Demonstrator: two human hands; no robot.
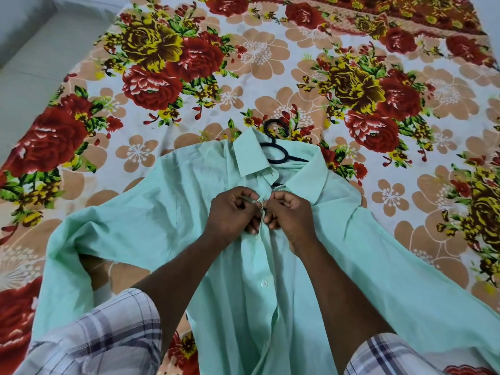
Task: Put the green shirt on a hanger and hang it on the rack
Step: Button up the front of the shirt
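Head view: the green shirt [167, 212] is spread front-up on the floral bedsheet [270, 63], filling the frame from centre to 6 o'clock. The black hanger [278, 147] is seen inside the collar at 12 o'clock. The placket is pinched closed by the left hand [232, 212] and right hand [290, 215], touching at centre.

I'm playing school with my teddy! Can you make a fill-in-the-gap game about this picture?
1. Both hands pinch the front of the green ____.
2. The hook of the black hanger pokes out at the shirt's ____.
3. The bedsheet is printed with ____.
4. The left hand and right hand work near the top ____.

Answers: shirt, collar, flowers, button
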